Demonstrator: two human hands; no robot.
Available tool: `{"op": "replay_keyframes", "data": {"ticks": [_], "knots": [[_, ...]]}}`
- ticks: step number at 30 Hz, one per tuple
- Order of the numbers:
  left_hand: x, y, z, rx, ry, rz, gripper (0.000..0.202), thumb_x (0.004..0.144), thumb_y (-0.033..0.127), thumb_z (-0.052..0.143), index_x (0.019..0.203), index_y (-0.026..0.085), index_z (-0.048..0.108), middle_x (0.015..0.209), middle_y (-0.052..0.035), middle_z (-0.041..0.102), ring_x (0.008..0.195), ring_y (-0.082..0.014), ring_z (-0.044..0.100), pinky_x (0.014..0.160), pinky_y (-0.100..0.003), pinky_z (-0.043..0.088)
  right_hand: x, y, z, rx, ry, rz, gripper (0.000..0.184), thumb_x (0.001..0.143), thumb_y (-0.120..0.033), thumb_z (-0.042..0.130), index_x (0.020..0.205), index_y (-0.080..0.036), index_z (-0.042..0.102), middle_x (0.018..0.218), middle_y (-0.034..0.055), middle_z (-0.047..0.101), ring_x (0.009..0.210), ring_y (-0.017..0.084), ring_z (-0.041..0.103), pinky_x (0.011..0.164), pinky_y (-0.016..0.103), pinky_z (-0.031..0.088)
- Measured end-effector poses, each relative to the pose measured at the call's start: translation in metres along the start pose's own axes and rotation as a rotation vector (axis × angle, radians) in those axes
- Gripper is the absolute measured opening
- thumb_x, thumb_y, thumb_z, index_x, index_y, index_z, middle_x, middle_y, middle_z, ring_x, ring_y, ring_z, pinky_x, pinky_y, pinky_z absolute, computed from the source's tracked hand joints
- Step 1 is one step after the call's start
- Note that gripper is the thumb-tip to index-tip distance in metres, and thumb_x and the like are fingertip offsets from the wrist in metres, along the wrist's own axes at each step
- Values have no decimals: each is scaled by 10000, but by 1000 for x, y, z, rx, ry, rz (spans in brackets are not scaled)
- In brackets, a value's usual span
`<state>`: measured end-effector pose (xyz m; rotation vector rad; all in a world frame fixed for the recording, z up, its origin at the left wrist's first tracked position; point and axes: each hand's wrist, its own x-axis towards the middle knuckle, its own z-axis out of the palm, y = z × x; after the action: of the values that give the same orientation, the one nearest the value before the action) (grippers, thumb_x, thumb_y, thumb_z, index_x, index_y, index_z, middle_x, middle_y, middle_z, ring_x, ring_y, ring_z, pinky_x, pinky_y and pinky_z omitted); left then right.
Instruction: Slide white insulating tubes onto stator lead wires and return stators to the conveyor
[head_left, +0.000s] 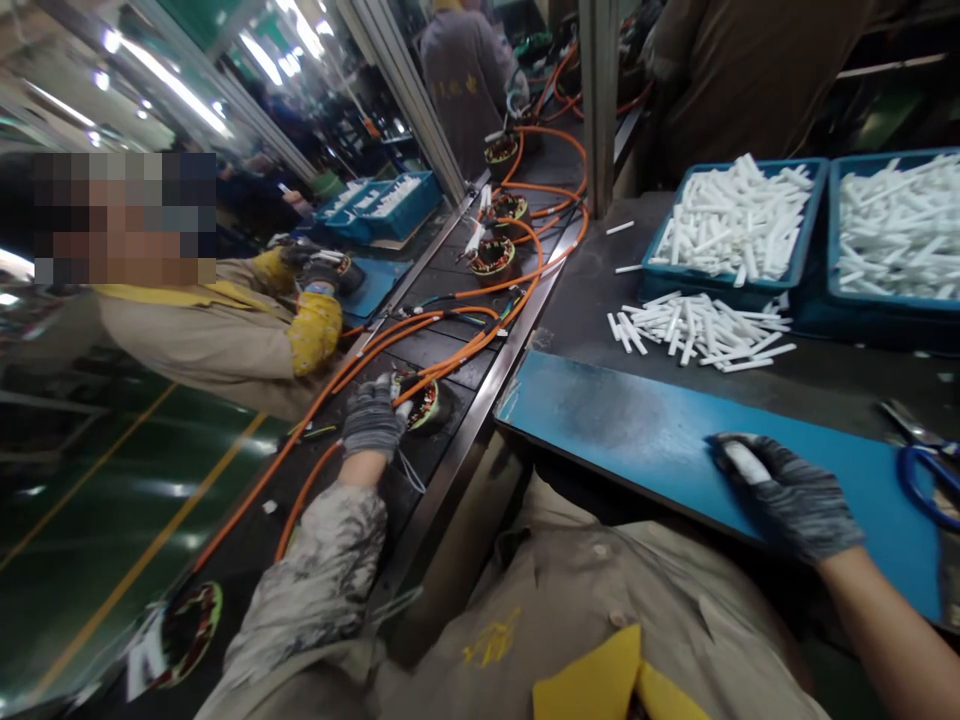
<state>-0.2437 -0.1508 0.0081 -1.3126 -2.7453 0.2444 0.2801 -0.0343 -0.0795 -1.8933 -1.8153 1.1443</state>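
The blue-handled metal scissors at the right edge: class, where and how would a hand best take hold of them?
Probably by the blue loop handles, coming from the near side: the loops lie nearer the wearer and leave an opening for fingers, while the metal blades point toward the far side. The grey-gloved right hand is closest.

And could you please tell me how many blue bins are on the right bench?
2: left bin, behind the loose white tubes; right bin beside it, cut off by the picture's edge. More may be hidden.
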Motion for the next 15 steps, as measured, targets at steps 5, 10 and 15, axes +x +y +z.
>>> {"op": "replay_keyframes", "data": {"ticks": [5, 10, 15], "knots": [[3, -19, 9, 141, 69, 124, 612, 915, 338, 552, 1485, 118, 516, 1335, -217, 617, 1142, -357, 646, 963, -446, 502, 3, 3, 3, -13, 16, -15, 538, 836, -675, 532, 1123, -283, 763, 1194, 67, 778, 1173, 384, 685, 1068, 550, 491], [-9, -32, 5, 122, 224, 221, 471, 981, 354, 473, 1359, 142, 657, 1198, -216, 709, 976, -339, 711, 807, -426, 513, 2, 5, 3, -17, 26, -30, 549, 848, -694, 504, 1105, -286, 767, 1176, 63, 782, 1174, 381, 687, 1046, 521, 515], [-18, -29, -11, 81, 274, 130, 475, 999, 433, 425, 1243, 137, 705, 1085, -188, 752, 973, -327, 720, 823, -412, 523, 4, 6, 4, -7, 10, -3, 558, 830, -713, 511, 1117, -307, 763, 1219, 64, 770, 1216, 400, 662, 1092, 552, 474]]}}
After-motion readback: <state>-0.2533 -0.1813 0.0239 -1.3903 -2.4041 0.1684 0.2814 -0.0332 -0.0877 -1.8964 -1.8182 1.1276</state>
